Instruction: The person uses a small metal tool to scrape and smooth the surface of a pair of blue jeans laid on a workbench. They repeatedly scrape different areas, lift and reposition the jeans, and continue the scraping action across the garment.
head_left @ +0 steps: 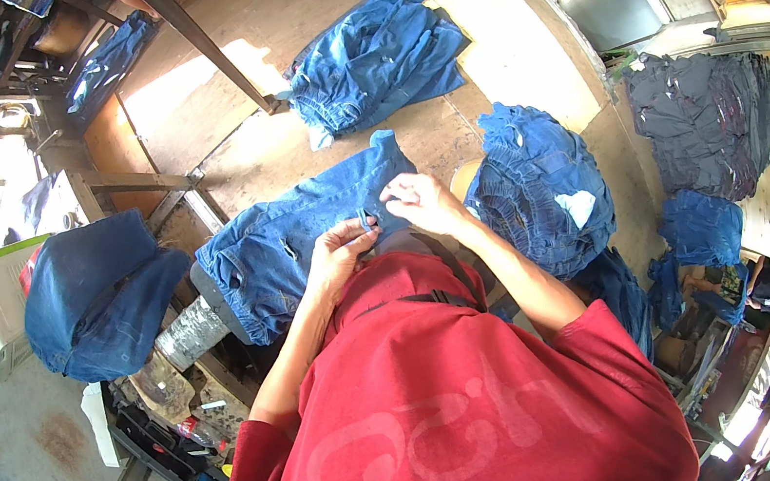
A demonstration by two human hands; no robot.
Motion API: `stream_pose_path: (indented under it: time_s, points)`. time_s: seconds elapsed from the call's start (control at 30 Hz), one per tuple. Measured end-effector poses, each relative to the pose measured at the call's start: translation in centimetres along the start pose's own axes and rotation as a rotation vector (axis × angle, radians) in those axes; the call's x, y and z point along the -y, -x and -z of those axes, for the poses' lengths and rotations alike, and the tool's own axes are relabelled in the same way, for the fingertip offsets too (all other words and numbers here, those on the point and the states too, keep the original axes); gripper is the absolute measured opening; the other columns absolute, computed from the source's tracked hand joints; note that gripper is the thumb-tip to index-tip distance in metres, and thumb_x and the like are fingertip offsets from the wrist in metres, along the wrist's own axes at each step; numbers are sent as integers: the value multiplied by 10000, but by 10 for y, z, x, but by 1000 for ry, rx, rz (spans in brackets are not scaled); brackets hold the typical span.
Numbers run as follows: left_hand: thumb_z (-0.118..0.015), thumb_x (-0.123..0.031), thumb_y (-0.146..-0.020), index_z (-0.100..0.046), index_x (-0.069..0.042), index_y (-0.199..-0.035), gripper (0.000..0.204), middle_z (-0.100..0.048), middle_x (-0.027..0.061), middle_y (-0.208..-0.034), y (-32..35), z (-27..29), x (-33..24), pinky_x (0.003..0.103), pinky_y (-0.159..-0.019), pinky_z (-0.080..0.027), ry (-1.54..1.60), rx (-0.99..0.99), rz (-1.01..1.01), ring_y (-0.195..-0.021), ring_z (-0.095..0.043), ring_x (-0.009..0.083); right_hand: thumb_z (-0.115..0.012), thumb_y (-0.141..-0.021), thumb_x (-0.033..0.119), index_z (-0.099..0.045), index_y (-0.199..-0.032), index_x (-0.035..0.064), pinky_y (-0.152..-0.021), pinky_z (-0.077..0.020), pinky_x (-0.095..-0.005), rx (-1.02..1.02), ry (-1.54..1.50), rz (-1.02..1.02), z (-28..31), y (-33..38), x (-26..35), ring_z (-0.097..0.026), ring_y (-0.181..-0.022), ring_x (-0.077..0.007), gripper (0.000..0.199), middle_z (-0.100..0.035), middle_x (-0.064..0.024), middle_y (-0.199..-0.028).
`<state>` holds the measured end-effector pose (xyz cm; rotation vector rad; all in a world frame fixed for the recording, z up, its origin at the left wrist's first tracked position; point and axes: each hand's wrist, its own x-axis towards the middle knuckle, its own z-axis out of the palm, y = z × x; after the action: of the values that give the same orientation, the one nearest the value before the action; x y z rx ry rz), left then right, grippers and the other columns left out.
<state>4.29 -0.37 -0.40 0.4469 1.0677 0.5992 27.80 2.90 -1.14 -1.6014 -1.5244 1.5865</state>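
Item one: a blue denim garment, lying spread and creased at the centre of the frame, just in front of the wearer of a red shirt. Item two: the left hand, thumb and forefinger closed on a narrow blue strip near the garment's right end. Item three: the right hand, fingers bent above the cloth just beside the left; from where I stand I cannot tell whether its fingertips grip anything, a thread being too fine to make out. Principal hazard: the strip is small and the pinch shallow, so a sharp tug could slip it free or strain its stitching. Second hazard: the garment's left end sits near a silver-wrapped cylinder, and the cloth could slide or catch there if drawn unevenly. Third hazard: a heap of gathered blue denim, right of centre, lies close to the right forearm; a wide swing of the elbow might disturb it. Fourth hazard: more folded denim at upper centre and a draped denim piece at left share much the same colour, so pieces could be confused if the garment were laid among them.
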Motion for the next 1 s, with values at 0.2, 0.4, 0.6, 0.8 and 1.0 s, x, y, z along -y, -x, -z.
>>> stream_pose_path:
  time_s: [0.2, 0.4, 0.6, 0.8, 1.0]
  points:
    - [-752, -2, -946, -665, -95, -1375, 448, -783, 40, -1138, -1, 1, 3, 180, -559, -425, 11, 31, 108, -711, -594, 18, -751, -965, 222, -671, -840, 65, -615, -376, -310, 40, 26, -50, -25, 16, -5, -398, -684, -73, 216, -399, 58, -687]
    - [-738, 30, -941, -583, -63, -1495, 583, -765, 93, -1191, -1, -1, 5, 213, -574, -524, -86, 68, -28, -645, -586, 51, -751, -964, 274, -585, -783, 32, -595, -360, -336, -64, 1, -4, -34, 16, -10, -383, -680, -84, 345, -398, 26, -676]
    - [-706, -97, -1021, -683, -34, -1208, 199, -717, 36, -792, -3, -2, 5, 242, -550, -539, -75, -31, 42, -494, -515, 59, -740, -969, 289, -638, -774, 24, -597, -380, -334, -41, 24, -5, -35, 16, -11, -389, -675, -83, 345, -418, 18, -654]
    - [-665, -201, -1070, -671, -64, -1081, 137, -650, 13, -687, -6, -6, 6, 253, -544, -536, -92, -98, 45, -453, -441, 56, -737, -973, 253, -681, -824, 18, -609, -401, -316, -90, 8, 25, -37, 18, -22, -442, -685, -67, 283, -485, 20, -668]
    - [-648, -222, -1083, -672, -36, -1043, 191, -614, -20, -696, 0, 0, 10, 244, -559, -579, 95, -85, 92, -514, -502, 41, -736, -970, 203, -749, -932, 9, -631, -436, -301, -157, -124, 39, -40, 17, -26, -484, -707, -54, 198, -543, 24, -693]
